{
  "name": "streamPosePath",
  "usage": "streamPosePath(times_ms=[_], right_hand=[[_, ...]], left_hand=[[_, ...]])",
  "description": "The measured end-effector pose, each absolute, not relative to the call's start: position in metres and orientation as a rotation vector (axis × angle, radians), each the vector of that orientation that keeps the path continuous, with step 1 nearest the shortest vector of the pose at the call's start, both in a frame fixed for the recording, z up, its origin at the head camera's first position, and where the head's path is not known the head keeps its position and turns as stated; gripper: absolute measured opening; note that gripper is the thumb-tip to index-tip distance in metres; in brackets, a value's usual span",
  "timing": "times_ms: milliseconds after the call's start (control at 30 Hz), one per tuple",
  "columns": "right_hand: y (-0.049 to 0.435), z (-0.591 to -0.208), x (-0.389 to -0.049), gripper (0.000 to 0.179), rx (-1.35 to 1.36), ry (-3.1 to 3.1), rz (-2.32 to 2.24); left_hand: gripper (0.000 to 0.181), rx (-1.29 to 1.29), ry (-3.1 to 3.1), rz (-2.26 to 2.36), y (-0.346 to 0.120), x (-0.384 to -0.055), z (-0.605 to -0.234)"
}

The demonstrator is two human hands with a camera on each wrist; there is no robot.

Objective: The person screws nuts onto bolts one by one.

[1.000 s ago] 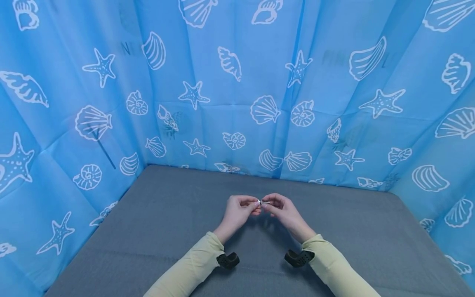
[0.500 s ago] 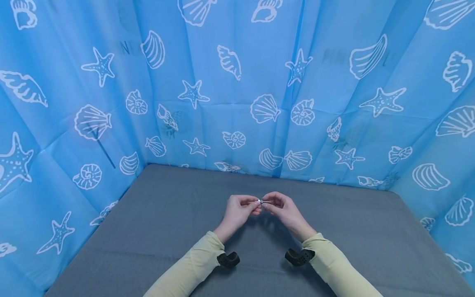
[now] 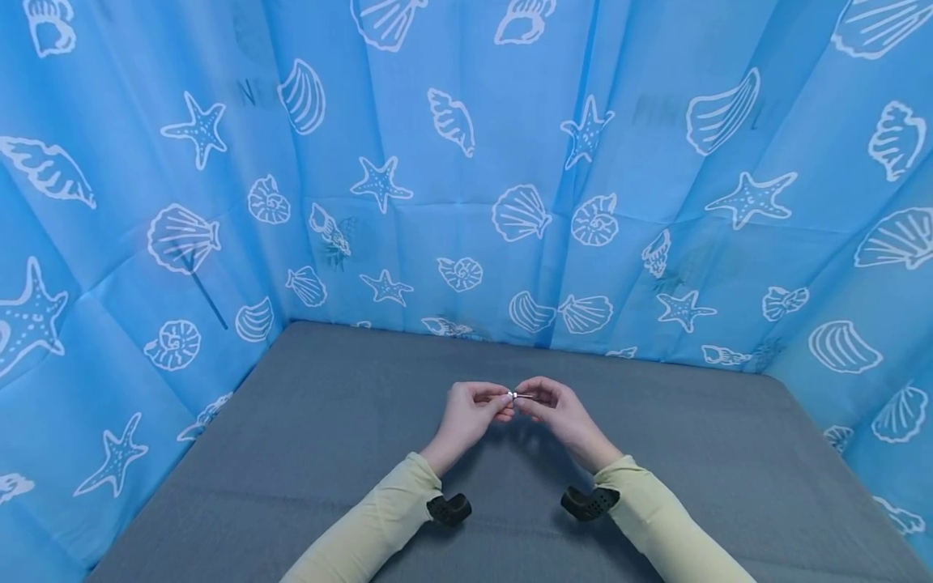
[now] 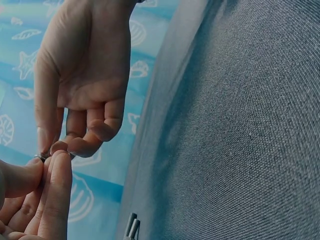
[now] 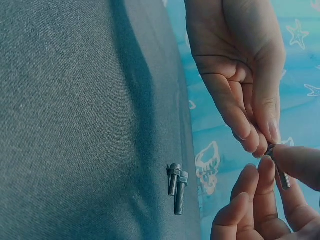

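Note:
Both hands meet above the grey table, holding a small metal bolt [image 3: 523, 396] between them. My left hand [image 3: 472, 414] pinches its head end between thumb and fingertips. My right hand [image 3: 567, 419] pinches beside it, thumb and fingertips right at the head end. In the right wrist view, the threaded shank [image 5: 285, 181] sticks out past the right fingers, while fingertips mostly hide the head end. From the left wrist, the left hand [image 4: 37, 200] is low at left and the right hand [image 4: 85, 65] comes from above; only a glint of metal shows between them.
Two more bolts with nuts, one shorter [image 5: 173, 180] and one longer [image 5: 180, 195], lie side by side on the grey cloth-covered table [image 3: 350, 389]. A blue curtain [image 3: 466, 235] with white shells and starfish hangs behind the table and at its sides.
The right fingertips have shifted very slightly up at the bolt. Both hands and the bolt otherwise stay in nearly the same place.

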State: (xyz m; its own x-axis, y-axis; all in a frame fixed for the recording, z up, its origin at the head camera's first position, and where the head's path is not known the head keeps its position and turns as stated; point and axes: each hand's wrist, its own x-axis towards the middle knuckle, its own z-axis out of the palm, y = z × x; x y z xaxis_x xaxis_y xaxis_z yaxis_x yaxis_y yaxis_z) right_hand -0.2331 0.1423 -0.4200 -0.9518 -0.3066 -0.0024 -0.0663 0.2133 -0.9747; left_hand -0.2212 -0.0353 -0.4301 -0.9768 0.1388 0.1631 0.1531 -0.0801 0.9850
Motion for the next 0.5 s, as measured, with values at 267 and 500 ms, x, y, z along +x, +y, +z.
streamPosePath(times_ms=[267,500], right_hand=[[0.1397,-0.4197,-0.2322,0.031,-0.308,2.336,-1.769],[0.1396,-0.4225,-0.2341,0.027,-0.327,2.319,-1.806]], left_hand=[[0.015,-0.313,-2.138,-2.259,-0.035,-0.2244,-0.4351],[0.016,-0.313,-2.134,-2.262,-0.0354,-0.2244,-0.4352]])
